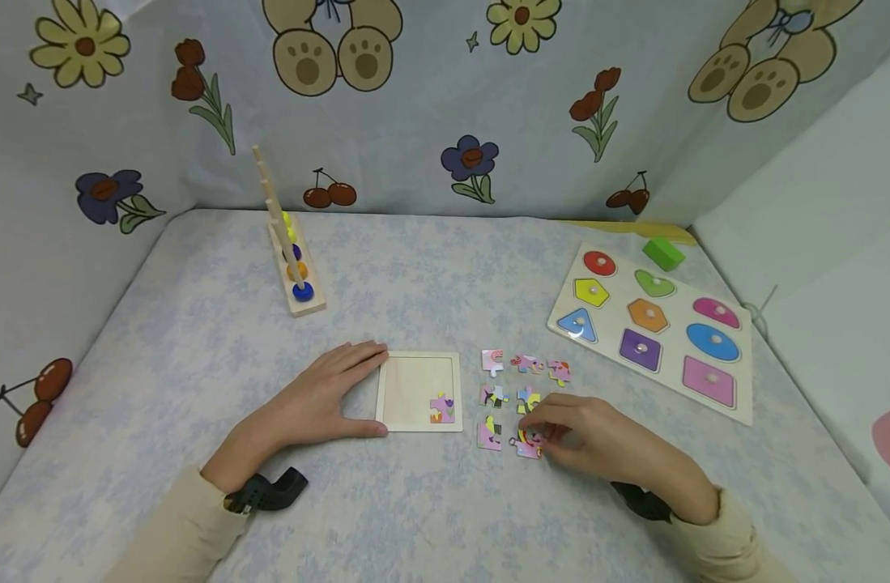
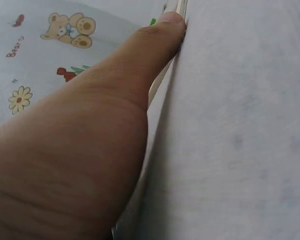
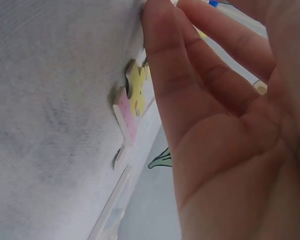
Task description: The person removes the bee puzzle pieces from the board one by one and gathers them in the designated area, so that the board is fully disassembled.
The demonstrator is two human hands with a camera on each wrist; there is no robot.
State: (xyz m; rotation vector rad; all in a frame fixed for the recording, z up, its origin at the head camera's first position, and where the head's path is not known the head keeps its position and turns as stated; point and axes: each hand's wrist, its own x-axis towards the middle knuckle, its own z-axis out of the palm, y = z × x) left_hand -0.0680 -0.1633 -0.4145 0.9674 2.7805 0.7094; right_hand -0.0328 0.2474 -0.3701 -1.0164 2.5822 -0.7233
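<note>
A square wooden puzzle tray (image 1: 415, 393) lies in the middle of the table, one pink jigsaw piece (image 1: 442, 408) in its lower right corner. My left hand (image 1: 326, 397) rests at the tray's left side, fingers straight, the fingertips at its upper left corner and the thumb at its lower left. Right of the tray, several loose jigsaw pieces (image 1: 491, 362) lie in rough rows. With fingertips and thumb, my right hand (image 1: 586, 433) pinches a pink jigsaw piece (image 1: 528, 448) with a yellow and black pattern, in the nearest row. Past the right thumb in the right wrist view are other pieces (image 3: 135, 90).
A shape board (image 1: 663, 376) with knobbed coloured pieces lies at the right, with a green block (image 1: 663, 253) at its far edge. At the back left stands a wooden peg stand (image 1: 308, 307) with coloured beads. A patterned cloth (image 1: 401, 146) hangs behind the table.
</note>
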